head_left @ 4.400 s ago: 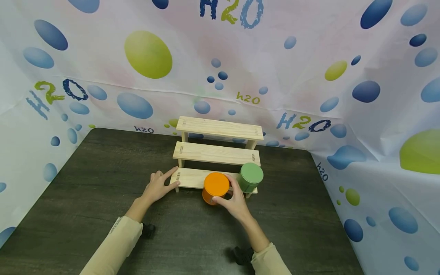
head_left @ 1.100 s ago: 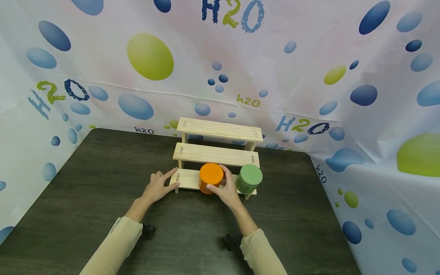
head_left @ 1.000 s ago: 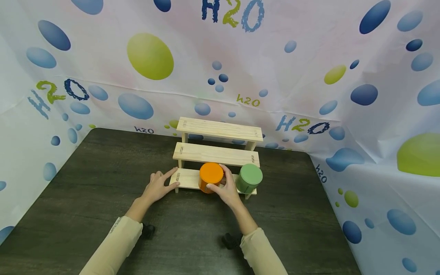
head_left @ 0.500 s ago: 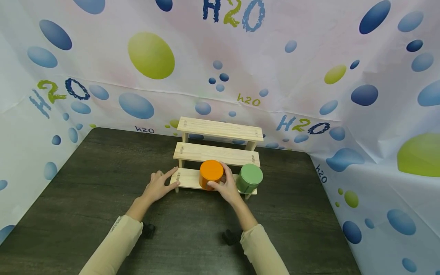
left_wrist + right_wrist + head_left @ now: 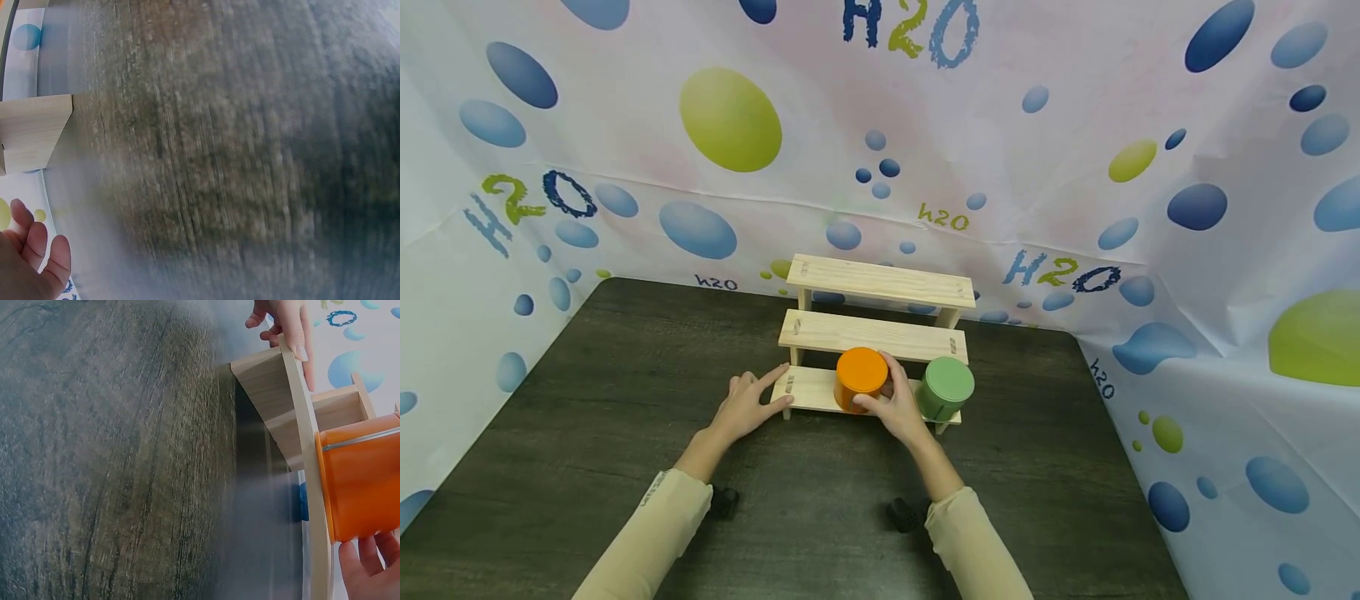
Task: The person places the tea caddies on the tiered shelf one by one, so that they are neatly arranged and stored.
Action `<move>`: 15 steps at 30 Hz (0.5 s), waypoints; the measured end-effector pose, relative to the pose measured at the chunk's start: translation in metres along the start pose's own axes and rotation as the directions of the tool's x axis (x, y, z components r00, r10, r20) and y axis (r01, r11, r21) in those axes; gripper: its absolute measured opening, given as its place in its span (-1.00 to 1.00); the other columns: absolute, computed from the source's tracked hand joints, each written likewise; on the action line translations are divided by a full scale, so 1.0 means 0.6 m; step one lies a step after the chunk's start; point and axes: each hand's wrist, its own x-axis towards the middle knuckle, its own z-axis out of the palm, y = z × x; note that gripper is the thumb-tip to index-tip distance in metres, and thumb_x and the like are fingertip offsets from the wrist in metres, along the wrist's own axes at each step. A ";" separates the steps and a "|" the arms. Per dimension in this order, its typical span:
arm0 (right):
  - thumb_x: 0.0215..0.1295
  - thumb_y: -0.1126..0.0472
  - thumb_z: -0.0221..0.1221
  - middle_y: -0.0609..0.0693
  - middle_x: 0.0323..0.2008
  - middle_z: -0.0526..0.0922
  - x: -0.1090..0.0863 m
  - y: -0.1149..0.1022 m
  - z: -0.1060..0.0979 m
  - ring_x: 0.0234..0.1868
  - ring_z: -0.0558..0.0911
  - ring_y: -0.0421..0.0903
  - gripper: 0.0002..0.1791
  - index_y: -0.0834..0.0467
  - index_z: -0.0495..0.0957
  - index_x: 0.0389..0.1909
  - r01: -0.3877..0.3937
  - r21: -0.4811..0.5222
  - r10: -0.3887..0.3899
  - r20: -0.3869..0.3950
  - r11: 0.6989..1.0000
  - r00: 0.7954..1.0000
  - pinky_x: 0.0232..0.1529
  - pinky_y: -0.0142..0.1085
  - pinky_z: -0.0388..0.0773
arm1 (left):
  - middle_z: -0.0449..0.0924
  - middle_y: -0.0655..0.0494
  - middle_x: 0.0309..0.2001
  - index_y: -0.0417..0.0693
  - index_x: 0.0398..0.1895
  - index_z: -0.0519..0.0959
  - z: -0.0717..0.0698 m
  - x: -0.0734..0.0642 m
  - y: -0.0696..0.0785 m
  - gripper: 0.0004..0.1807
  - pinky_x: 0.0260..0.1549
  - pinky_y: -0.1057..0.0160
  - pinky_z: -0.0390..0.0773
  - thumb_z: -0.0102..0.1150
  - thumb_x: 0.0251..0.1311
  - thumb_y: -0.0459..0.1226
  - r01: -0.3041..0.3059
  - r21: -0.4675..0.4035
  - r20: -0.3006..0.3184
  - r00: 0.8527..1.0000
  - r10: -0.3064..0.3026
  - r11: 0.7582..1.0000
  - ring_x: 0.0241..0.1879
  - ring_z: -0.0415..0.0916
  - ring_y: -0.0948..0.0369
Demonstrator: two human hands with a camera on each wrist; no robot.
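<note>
An orange cylindrical canister [image 5: 860, 380] with a silver strip down its side stands upright on the lowest step of a three-tier wooden shelf [image 5: 872, 337]. My right hand [image 5: 898, 408] grips it from the right, thumb at the front and fingers round the side. In the right wrist view, the base of the orange canister [image 5: 362, 481] meets the board. A green canister [image 5: 947, 388] stands farther right on that same step. My left hand [image 5: 742, 408] touches the step's left end with straight, spread thumb and index finger; its other fingers [image 5: 57, 259] are free of the wood.
The shelf stands on a dark wood-grain table [image 5: 625, 400], near its back edge. Behind and on both sides hangs a white sheet [image 5: 820, 100] with blue and green spots. The middle board [image 5: 880, 333] and top board [image 5: 880, 282] rise behind the canisters.
The orange canister has moved back and slightly left with my right hand, from the step's front edge onto the step; in the last half second it hardly moves. My left hand stays put.
</note>
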 end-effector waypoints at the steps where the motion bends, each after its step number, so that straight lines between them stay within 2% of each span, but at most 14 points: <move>1: 0.08 0.50 0.21 0.38 0.09 0.13 0.000 0.000 0.000 0.11 0.35 0.29 -0.20 0.41 0.00 0.30 0.000 -0.005 0.000 -0.002 1.000 1.000 0.13 0.04 0.28 | 0.28 -0.20 -0.26 0.03 0.36 0.18 0.000 0.001 0.000 -0.24 -0.69 0.23 0.23 0.06 0.14 0.14 0.000 0.002 -0.001 1.000 0.000 1.000 -0.29 0.11 0.00; 8: 0.08 0.44 0.23 0.40 0.13 0.12 -0.002 -0.008 0.002 0.11 0.34 0.27 -0.15 0.42 -0.05 0.33 -0.018 -0.045 0.017 -0.032 0.999 0.999 0.14 0.05 0.26 | 0.27 -0.18 -0.26 0.04 0.36 0.18 -0.001 0.006 -0.002 -0.24 -0.69 0.23 0.20 0.05 0.15 0.14 -0.002 0.005 -0.004 1.000 0.002 1.000 -0.30 0.10 0.00; 15: 0.08 0.41 0.25 0.37 0.16 0.17 -0.013 -0.010 0.003 0.09 0.27 0.24 -0.17 0.41 0.01 0.31 -0.042 -0.107 0.033 -0.088 0.993 0.996 0.09 0.14 0.22 | 0.27 -0.16 -0.28 0.05 0.36 0.18 0.001 0.007 -0.002 -0.24 -0.70 0.24 0.19 0.06 0.14 0.14 -0.010 0.008 0.005 1.000 0.010 1.000 -0.30 0.09 0.01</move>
